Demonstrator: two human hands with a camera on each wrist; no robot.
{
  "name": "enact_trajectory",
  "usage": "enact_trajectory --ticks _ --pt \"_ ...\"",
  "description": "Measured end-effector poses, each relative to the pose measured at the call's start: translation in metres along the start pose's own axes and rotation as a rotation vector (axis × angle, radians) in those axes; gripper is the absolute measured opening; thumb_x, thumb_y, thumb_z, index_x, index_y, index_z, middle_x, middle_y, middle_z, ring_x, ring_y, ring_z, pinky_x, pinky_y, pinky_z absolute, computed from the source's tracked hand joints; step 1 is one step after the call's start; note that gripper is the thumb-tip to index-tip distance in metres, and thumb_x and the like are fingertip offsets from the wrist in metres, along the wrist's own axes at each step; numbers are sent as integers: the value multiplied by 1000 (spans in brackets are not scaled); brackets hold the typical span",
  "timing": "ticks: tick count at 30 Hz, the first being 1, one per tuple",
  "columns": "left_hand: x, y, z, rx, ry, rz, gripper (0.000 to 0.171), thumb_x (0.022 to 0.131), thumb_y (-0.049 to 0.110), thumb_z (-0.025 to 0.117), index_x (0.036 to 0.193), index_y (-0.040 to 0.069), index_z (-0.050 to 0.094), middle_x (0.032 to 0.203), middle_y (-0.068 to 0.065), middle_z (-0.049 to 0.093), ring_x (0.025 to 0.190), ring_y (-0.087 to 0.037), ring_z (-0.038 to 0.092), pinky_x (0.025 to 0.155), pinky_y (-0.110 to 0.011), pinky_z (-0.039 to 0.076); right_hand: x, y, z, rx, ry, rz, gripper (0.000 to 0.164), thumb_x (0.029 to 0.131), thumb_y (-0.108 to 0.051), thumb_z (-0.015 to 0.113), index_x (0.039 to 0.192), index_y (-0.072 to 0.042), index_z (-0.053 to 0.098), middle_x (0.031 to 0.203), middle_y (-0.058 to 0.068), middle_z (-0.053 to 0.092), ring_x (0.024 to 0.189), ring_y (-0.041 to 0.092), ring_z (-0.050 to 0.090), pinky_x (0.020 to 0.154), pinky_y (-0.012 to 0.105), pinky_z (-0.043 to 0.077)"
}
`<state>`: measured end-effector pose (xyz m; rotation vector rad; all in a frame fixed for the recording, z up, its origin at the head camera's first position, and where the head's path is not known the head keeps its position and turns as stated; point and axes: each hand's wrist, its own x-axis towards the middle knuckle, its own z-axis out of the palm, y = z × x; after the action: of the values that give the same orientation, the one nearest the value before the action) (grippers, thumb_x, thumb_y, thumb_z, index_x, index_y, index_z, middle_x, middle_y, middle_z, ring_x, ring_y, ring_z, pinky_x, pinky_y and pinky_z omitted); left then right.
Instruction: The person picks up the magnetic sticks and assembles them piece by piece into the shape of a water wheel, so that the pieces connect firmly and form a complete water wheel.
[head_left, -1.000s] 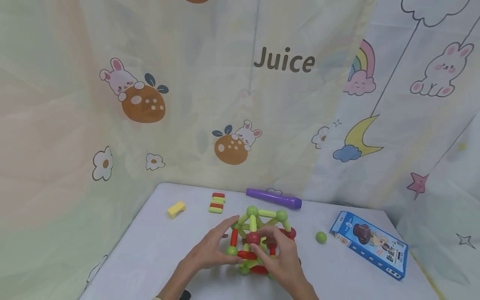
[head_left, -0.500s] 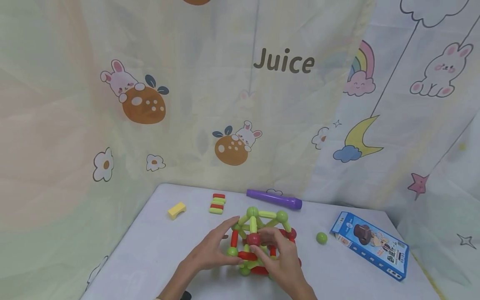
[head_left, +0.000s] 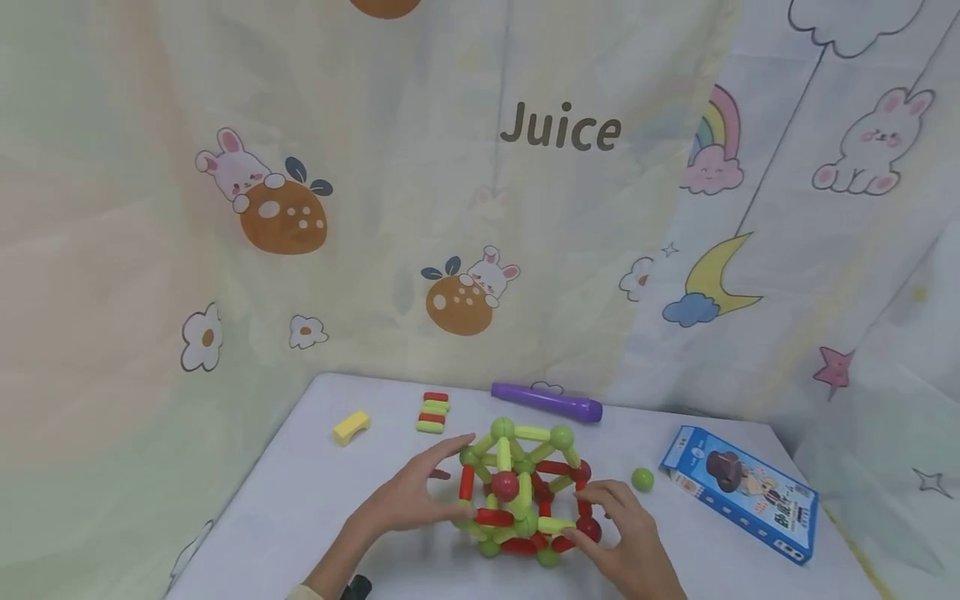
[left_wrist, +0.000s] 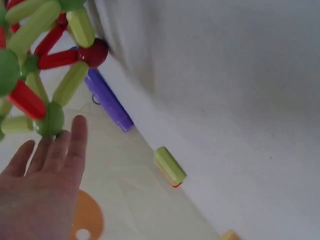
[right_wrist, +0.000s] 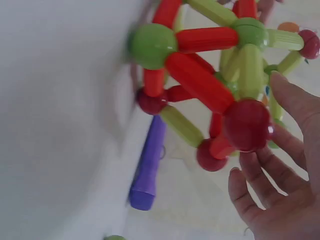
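Note:
In the head view a ball-and-stick structure (head_left: 503, 462) of red and green balls and sticks stands on the white table. At its left side my left hand (head_left: 408, 496) spreads, forefinger by an upper green ball and thumb near the lower red stick. The left wrist view shows straight fingers (left_wrist: 75, 145) right at a green ball (left_wrist: 50, 120). On the other side, my right hand (head_left: 626, 533) holds the lower corner, thumb and bent fingers about a red ball (right_wrist: 247, 125). That ball partly hides the right fingers in the right wrist view.
Behind the structure lies a purple toy microphone (head_left: 547, 402). Several short sticks (head_left: 432, 412) and a yellow arch block (head_left: 351, 427) lie back left. A loose green ball (head_left: 642, 479) and a blue box (head_left: 742, 492) are at the right. A printed curtain (head_left: 360, 275) hangs behind.
My right hand has left the front red ball and moved right and down to the structure's lower right corner. The left hand stays at the left side with its thumb shifted slightly.

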<state>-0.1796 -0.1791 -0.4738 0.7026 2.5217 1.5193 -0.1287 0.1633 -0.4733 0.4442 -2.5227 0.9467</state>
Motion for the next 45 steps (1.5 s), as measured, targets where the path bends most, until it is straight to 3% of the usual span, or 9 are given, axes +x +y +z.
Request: enact_trajectory --ticks 4,7,9,14,20,27,30,36,45 --pt "18 -22 -19 10 235 -18 48 101 26 78 148 19 65 148 -3 67 137 -27 61 101 -45 58 -5 7 3 -32 -25 -1 37 73 -10 101 102 -24 82 111 -18 63 99 5 60 85 25 62" --pt "33 -43 -29 169 427 -101 31 99 16 80 129 13 76 126 -5 77 117 -25 70 89 -39 59 -6 8 3 -25 -9 -34 33 73 -9 100 96 -24 83 109 -18 61 96 3 57 82 22 60" --pt "41 -56 -31 293 473 -170 26 97 11 81 123 8 78 120 -8 78 110 -25 71 85 -39 60 -8 9 3 -19 7 -65 32 72 -9 101 94 -25 83 108 -19 61 94 2 56 80 21 59" --pt "54 -77 -33 549 427 -245 22 94 3 80 116 2 80 114 -12 76 112 -32 71 90 -47 60 -11 13 4 -12 41 -151 34 70 -8 102 94 -23 83 110 -18 61 94 2 57 79 21 58" --pt "66 -77 -34 824 371 -178 18 92 -9 72 103 0 83 93 -10 70 88 -24 64 76 -38 60 -10 12 4 9 39 -142 35 72 -9 101 96 -26 83 112 -21 59 97 3 58 82 22 60" --pt "73 -77 -30 1104 339 -61 16 84 -12 79 90 4 80 79 -10 68 74 -22 56 65 -36 54 -10 10 2 18 0 -94 33 75 -11 99 99 -27 84 112 -20 60 98 4 59 86 23 60" --pt "71 -78 -27 1078 331 -64 15 85 -10 80 88 5 81 77 -8 68 73 -21 56 65 -35 53 -12 10 1 7 -22 -87 30 77 -11 98 100 -24 84 112 -17 60 99 5 60 86 24 61" --pt "63 -66 -18 827 325 -158 19 91 -11 71 84 2 83 75 -4 65 73 -17 51 65 -33 51 -14 7 -3 12 -44 -40 29 80 -14 97 104 -24 84 114 -18 60 101 7 60 88 25 61" --pt "9 -24 6 685 140 -246 9 83 -7 85 85 1 82 83 -5 73 75 -16 65 74 -40 63 -35 -5 -20 -27 196 -142 46 65 -2 101 103 -19 81 102 -21 62 88 3 58 62 20 53"
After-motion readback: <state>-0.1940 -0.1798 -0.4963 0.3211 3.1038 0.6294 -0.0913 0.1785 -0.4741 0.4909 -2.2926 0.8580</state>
